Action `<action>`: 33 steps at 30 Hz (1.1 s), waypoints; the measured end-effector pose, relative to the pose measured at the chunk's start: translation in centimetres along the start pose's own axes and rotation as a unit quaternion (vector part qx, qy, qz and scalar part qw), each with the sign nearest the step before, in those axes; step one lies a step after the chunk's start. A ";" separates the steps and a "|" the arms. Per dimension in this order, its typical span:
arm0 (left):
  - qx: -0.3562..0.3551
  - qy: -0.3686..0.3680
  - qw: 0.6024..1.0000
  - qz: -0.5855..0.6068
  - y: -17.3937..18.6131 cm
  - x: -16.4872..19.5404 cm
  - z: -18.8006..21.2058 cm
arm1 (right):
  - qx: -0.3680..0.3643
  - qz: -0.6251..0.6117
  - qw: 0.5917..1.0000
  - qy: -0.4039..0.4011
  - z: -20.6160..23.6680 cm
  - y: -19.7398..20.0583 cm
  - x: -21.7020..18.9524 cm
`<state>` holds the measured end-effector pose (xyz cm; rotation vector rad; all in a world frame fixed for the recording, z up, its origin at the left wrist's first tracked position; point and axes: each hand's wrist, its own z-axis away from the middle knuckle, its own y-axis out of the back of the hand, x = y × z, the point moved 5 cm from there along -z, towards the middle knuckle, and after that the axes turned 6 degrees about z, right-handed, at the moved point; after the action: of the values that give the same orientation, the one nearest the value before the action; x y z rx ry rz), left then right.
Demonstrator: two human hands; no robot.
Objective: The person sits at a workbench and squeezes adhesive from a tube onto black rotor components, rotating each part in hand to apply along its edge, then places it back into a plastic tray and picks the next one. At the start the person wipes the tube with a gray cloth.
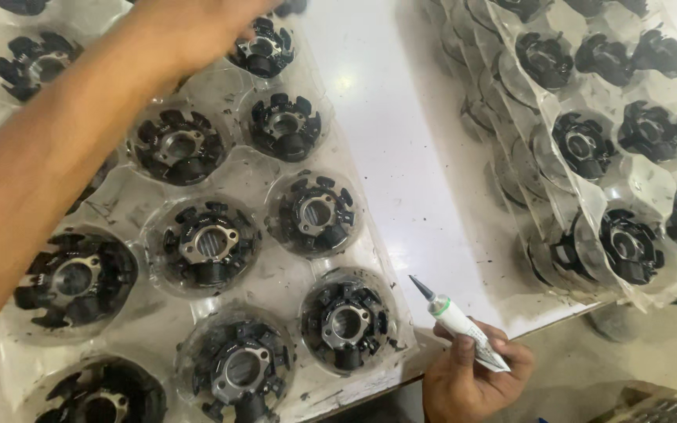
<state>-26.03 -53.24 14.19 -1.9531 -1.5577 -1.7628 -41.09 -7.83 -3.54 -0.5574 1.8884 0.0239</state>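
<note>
White worktop [370, 133] carries two groups of clear plastic blister trays, each pocket seating a black round stator-like part with a metal hub.

Low at the near edge, the right hand [472, 376] is closed around a small white squeeze tube [464, 325], fingers wrapped about its crimped lower end. Its green collar and dark pointed nozzle aim up and to the left, toward the corner of the near tray [276, 274]. The nozzle tip hangs just off that corner, above the bare worktop, touching nothing. The closest part is the black stator [345, 323] in the tray's bottom right pocket, just left of the tip.

The left forearm crosses the near tray from the lower left to the top, and the left hand [197, 27] lies blurred over the upper pockets; whether its fingers are spread or pinching anything cannot be told. Just beside it sits a stator [264, 48] in a top pocket.

Well apart on the right, a stack of trays [589, 141] holds more of the same black parts and overhangs the worktop's edge.
</note>
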 end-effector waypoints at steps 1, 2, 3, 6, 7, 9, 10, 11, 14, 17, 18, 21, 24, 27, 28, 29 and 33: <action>0.000 -0.025 0.995 0.093 -0.1 1.9 2.5 | 0.004 -0.019 1.000 -0.001 -0.2 -0.2 -0.1; 0.008 0.018 0.992 0.128 -0.3 3.3 5.6 | 0.013 -0.035 0.999 -0.013 -0.4 -0.2 -0.2; 0.016 0.090 0.989 0.120 -0.4 4.5 8.8 | 0.021 -0.051 0.998 -0.025 -0.6 -0.2 -0.3; 0.106 0.044 0.954 0.275 -1.4 10.4 18.1 | 0.032 -0.052 0.998 0.016 -0.2 0.3 -2.2; 0.144 0.014 0.924 0.353 -1.8 12.3 21.2 | 0.034 -0.044 0.998 0.042 0.1 0.5 -3.1; 0.214 0.075 0.847 0.482 -3.1 14.3 27.0 | -0.021 -0.078 0.997 0.018 1.4 0.7 -4.9; 0.242 0.093 0.808 0.530 -3.9 14.1 28.8 | -0.046 -0.102 0.994 0.009 2.2 0.7 -5.7; 0.237 0.082 0.781 0.572 -4.8 13.7 29.9 | -0.071 -0.126 0.989 -0.001 2.8 0.7 -6.5; 0.230 0.046 0.684 0.691 -7.9 11.8 32.3 | -0.168 -0.239 0.956 -0.040 4.0 0.1 -8.6; 0.241 0.018 0.644 0.726 -8.8 11.4 35.1 | -0.307 -0.300 0.902 -0.049 4.4 -0.9 -10.4; 0.256 0.019 0.671 0.695 -9.2 11.8 35.7 | -0.354 -0.261 0.898 -0.005 4.7 -1.3 -11.1; 0.281 0.023 0.693 0.663 -9.5 13.8 37.3 | -0.328 -0.122 0.934 0.071 6.7 -1.9 -12.5; 0.303 0.018 0.734 0.607 -9.6 15.7 37.8 | -0.272 -0.002 0.956 0.112 8.3 -2.0 -14.0; 0.289 -0.015 0.785 0.548 -9.2 17.0 38.1 | -0.285 0.093 0.944 0.140 9.0 -2.0 -15.2; 0.286 -0.024 0.796 0.533 -9.2 17.3 38.2 | -0.297 0.124 0.936 0.146 9.1 -1.9 -15.3; 0.283 -0.032 0.807 0.518 -9.2 17.5 38.4 | -0.300 0.111 0.936 0.147 9.2 -1.8 -15.3; 0.290 -0.039 0.811 0.506 -9.1 17.6 38.7 | -0.307 0.060 0.935 0.165 9.8 -1.0 -14.5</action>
<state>-8.78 -13.55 10.15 -1.9069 -0.6287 -0.6644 -28.08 -0.70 5.80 -0.9080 2.2405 0.6583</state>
